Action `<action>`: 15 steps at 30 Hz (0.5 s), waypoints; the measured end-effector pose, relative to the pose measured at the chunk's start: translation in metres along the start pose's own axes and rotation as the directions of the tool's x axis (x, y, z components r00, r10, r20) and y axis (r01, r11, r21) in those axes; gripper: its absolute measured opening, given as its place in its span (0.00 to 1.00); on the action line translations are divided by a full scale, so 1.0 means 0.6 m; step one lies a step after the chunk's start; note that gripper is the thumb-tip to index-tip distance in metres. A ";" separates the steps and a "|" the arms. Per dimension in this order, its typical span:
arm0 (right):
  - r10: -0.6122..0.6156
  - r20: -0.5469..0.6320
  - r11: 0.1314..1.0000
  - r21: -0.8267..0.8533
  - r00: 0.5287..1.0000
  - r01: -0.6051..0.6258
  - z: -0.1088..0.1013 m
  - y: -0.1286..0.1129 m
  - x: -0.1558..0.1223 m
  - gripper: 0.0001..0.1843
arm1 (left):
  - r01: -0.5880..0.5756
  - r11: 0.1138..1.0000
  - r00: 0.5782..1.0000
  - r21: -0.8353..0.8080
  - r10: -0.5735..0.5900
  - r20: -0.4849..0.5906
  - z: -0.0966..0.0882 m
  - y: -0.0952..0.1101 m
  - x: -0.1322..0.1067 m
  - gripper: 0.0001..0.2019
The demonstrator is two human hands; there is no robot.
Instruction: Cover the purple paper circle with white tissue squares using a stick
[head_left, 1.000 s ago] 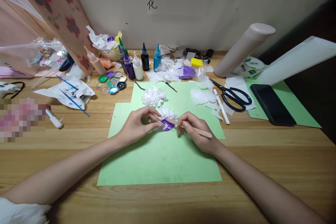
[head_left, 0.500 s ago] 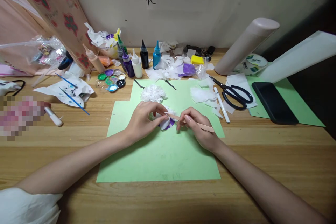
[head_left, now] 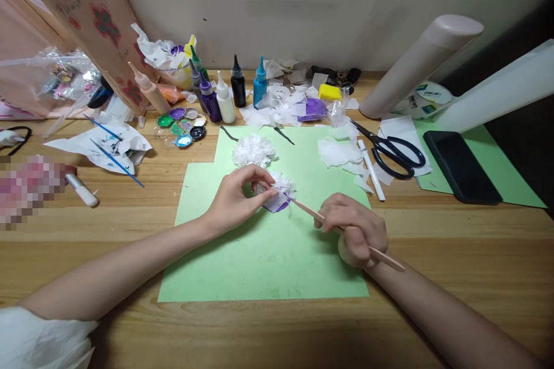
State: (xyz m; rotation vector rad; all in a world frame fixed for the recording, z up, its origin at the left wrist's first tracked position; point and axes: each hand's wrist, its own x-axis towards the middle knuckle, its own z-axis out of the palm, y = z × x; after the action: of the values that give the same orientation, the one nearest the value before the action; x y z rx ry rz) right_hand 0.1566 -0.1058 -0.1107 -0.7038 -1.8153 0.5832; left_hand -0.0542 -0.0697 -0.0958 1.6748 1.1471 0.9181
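My left hand [head_left: 242,193] is closed, thumb and forefinger pinched at the edge of a small white tissue paper flower [head_left: 284,183]. A purple base [head_left: 283,205] shows under the flower's near edge, partly covered by a white paper piece. In the fist of my right hand [head_left: 357,230] is a thin wooden craft stick [head_left: 308,209], slanting up to the left. Its tip touches the purple base or lies just beside it. Behind my left hand, a fuller white paper flower [head_left: 254,150] lies on the green paper sheet [head_left: 268,259].
Torn white paper [head_left: 340,153], a white pen [head_left: 371,170], scissors [head_left: 393,153] and a black phone [head_left: 462,165] lie to the right. Paint bottles [head_left: 225,101] stand behind, with a paint palette [head_left: 184,127] before them. Blue brushes [head_left: 116,161] rest on stained tissue at left.
My right hand has drawn back to the right and turned into a fist grip on the craft stick. The stick's tip has moved off the white paper to the purple edge. My left hand stays.
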 end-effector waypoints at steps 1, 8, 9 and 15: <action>-0.020 0.065 0.999 -0.024 0.998 0.022 0.002 -0.002 0.003 0.14 | -0.005 1.000 1.000 0.030 0.005 -0.015 0.001 -0.002 0.001 0.07; 0.034 0.237 0.987 -0.163 0.971 0.005 0.015 0.000 0.020 0.12 | -0.017 0.996 0.999 0.084 0.020 -0.038 0.001 -0.010 0.003 0.06; 0.052 0.239 0.985 -0.171 0.970 -0.010 0.016 0.001 0.020 0.12 | -0.018 0.996 0.999 0.086 0.021 -0.035 0.001 -0.009 0.002 0.07; 0.097 0.250 0.982 -0.183 0.963 -0.051 0.020 0.005 0.019 0.12 | -0.023 0.987 0.995 0.159 0.038 -0.092 -0.003 -0.005 0.004 0.06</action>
State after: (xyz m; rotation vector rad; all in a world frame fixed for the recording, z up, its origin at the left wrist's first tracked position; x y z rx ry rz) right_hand 0.1430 -0.0963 -0.1094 -0.8490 -2.1089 0.5914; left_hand -0.0563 -0.0667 -0.0981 1.7960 1.2896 0.9557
